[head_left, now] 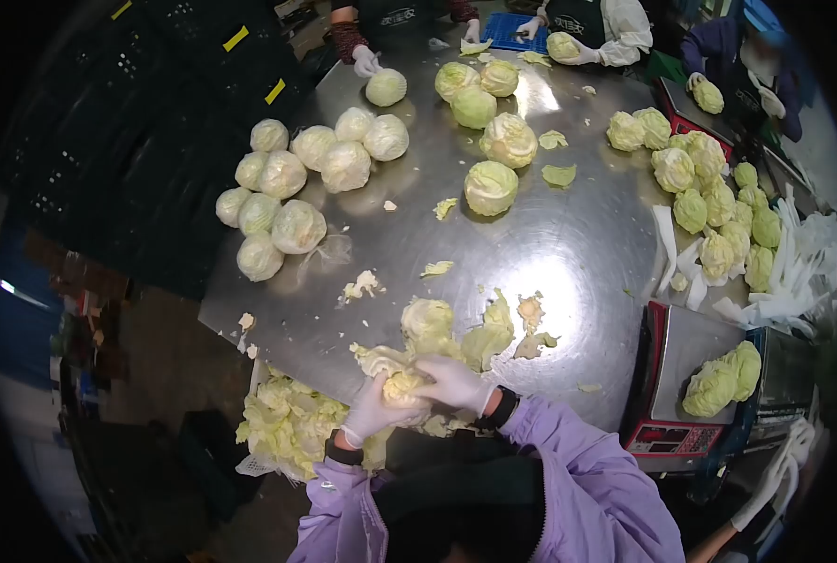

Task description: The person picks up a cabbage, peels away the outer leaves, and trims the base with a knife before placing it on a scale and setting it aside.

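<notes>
1. Head view: a cabbage (pixel 404 385) is held at 6 o'clock of the frame, at the near edge of the steel worktop (pixel 578 244), with loose outer leaves spread from it toward 10 o'clock.
2. Head view: the left hand (pixel 370 418), gloved in white, is cupped under the cabbage from 7 o'clock, its grip closed on the head.
3. Head view: the right hand (pixel 456 383), likewise gloved, is laid over the cabbage from 3 o'clock, its grip wrapped on the top of the head.
4. Head view: a second head (pixel 426 319) is seen just beyond the hands at 12 o'clock, with torn leaves (pixel 489 338) beside it.
5. Head view: a bin of leaf scraps (pixel 282 422) is placed below the worktop edge at 9 o'clock of the hands.
6. Head view: pale trimmed heads (pixel 292 188) are clustered at 10 o'clock, green heads (pixel 490 186) at 12 o'clock, and a heap (pixel 709 206) at 2 o'clock.
7. Head view: a scale (pixel 691 347) is set at 3 o'clock of the hands, with two heads (pixel 723 377) on it.
8. Head view: a co-worker's gloved hand (pixel 365 61) is seen at the far edge.
</notes>
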Motion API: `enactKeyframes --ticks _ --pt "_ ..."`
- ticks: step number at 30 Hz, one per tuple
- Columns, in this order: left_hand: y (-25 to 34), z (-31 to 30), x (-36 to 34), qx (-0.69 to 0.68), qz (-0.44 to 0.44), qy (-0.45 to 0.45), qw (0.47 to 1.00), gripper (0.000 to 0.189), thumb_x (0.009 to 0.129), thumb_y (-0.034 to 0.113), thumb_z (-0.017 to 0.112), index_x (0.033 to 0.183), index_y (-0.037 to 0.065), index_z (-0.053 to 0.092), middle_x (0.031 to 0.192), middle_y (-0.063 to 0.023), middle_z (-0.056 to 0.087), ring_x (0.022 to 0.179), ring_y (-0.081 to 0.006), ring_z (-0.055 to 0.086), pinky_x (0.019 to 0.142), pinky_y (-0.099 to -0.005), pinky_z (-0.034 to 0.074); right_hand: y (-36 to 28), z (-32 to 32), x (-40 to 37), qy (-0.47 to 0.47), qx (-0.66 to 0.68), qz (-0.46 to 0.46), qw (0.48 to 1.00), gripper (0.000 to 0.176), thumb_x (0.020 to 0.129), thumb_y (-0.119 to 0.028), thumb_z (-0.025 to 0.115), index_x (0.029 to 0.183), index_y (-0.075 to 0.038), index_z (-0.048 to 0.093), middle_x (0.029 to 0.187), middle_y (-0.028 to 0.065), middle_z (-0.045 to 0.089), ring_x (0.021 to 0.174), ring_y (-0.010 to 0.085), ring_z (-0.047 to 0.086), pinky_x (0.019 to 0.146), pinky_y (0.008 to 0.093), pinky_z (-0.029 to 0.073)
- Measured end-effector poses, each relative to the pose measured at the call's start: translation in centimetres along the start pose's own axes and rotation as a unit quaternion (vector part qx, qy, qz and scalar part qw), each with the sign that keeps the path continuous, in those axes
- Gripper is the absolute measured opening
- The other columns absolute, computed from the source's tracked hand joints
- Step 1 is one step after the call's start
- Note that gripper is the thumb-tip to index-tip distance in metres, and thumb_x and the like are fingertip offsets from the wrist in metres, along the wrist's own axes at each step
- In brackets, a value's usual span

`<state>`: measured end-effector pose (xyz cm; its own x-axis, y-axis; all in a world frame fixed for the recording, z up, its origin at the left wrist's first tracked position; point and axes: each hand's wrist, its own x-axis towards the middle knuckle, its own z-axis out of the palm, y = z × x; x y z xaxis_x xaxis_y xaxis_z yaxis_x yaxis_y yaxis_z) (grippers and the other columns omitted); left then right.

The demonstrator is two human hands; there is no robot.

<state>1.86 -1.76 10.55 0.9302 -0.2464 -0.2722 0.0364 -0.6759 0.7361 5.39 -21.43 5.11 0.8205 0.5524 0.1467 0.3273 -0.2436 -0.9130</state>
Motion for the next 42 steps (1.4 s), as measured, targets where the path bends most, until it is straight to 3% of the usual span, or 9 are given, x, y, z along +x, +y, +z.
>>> enactKeyframes --ticks 5,8,13,15,17,23,33,37,42 --pt "-0.4 -0.8 -0.9 -0.164 0.041 -0.026 0.985 0.068 0.069 0.030 0.082 0.122 0.001 0.052 0.115 -0.0151 0.061 0.107 -0.0225 0.059 0.091 -0.0344 0.047 1.1 -2.9 0.5 -0.057 0.193 0.314 0.928 0.028 0.087 -0.022 0.067 0.109 -0.007 0.062 0.097 0.0065 0.068 0.092 0.0161 0.063 0.081 0.0314 0.050" --pt "0.3 -0.6 -1.1 -0.146 0.029 -0.014 0.989 0.066 0.069 0.026 0.082 0.121 -0.001 0.052 0.116 -0.0143 0.061 0.108 -0.0193 0.059 0.090 -0.0337 0.047 0.3 -1.5 -0.9 0.018 0.028 0.018 0.999 0.033 0.085 -0.025 0.066 0.110 -0.006 0.058 0.101 0.0133 0.063 0.091 0.0264 0.062 0.079 0.0345 0.050" --pt "-1.3 -0.7 -0.5 -0.078 -0.017 -0.052 0.995 0.076 0.065 0.024 0.085 0.125 -0.004 0.047 0.117 -0.0140 0.057 0.107 -0.0216 0.057 0.093 -0.0334 0.045 0.5 -0.1 -0.2 0.007 -0.004 -0.051 0.999 0.031 0.085 -0.022 0.065 0.110 -0.006 0.056 0.093 0.0126 0.063 0.081 0.0261 0.062 0.073 0.0351 0.051" --pt "-3.5 -0.3 -0.8 -0.129 0.006 -0.051 0.990 0.080 0.064 0.024 0.086 0.126 -0.004 0.045 0.117 -0.0139 0.057 0.107 -0.0207 0.056 0.094 -0.0325 0.045 1.0 -2.3 -0.2 -0.039 0.349 0.283 0.892 0.028 0.086 -0.019 0.064 0.107 -0.003 0.055 0.081 0.0079 0.062 0.069 0.0198 0.061 0.062 0.0320 0.051" --pt "-4.2 0.0 -1.3 -0.112 0.002 -0.048 0.993 0.082 0.063 0.022 0.087 0.128 -0.003 0.045 0.118 -0.0131 0.056 0.110 -0.0208 0.055 0.096 -0.0325 0.045 2.9 -3.2 -0.8 -0.001 0.366 0.289 0.885 0.034 0.086 -0.019 0.065 0.111 0.001 0.054 0.076 0.0042 0.062 0.063 0.0147 0.060 0.056 0.0280 0.050" --pt "-1.5 0.3 -2.1 -0.236 -0.036 -0.038 0.970 0.083 0.062 0.021 0.087 0.129 -0.003 0.044 0.125 -0.0146 0.051 0.115 -0.0235 0.052 0.098 -0.0353 0.043 -0.5 -0.7 -0.3 0.089 -0.039 0.017 0.995 0.044 0.083 -0.034 0.066 0.114 -0.004 0.060 0.088 0.0187 0.065 0.083 0.0321 0.064 0.076 0.0413 0.051" --pt "-5.3 1.2 -5.3 0.148 0.113 0.066 0.980 0.107 0.057 0.028 0.089 0.143 0.002 0.030 0.143 -0.0252 0.035 0.139 -0.0403 0.024 0.111 -0.0485 0.025 9.1 -1.6 0.7 -0.006 -0.192 0.220 0.956 0.045 0.083 -0.040 0.064 0.109 -0.003 0.059 0.090 0.0215 0.065 0.084 0.0354 0.064 0.073 0.0423 0.051" --pt "-6.7 3.8 -8.7 -0.206 0.015 0.127 0.970 0.110 0.074 0.030 0.080 0.150 0.009 0.004 0.155 -0.0133 0.014 0.137 -0.0315 0.030 0.108 -0.0433 0.033 4.3 -4.7 0.0 0.139 -0.150 0.153 0.967 0.049 0.083 -0.039 0.066 0.115 -0.002 0.058 0.089 0.0195 0.066 0.082 0.0344 0.065 0.072 0.0403 0.051" --pt "-9.7 6.4 -12.2 -0.673 -0.286 0.068 0.678 0.066 0.095 0.041 0.052 0.146 0.007 0.026 0.140 -0.0101 0.042 0.118 -0.0199 0.046 0.094 -0.0323 0.043 0.4 -0.9 -0.1 0.009 0.001 0.125 0.992 0.046 0.086 -0.042 0.062 0.113 -0.005 0.060 0.089 0.0171 0.066 0.083 0.0332 0.064 0.074 0.0399 0.050"
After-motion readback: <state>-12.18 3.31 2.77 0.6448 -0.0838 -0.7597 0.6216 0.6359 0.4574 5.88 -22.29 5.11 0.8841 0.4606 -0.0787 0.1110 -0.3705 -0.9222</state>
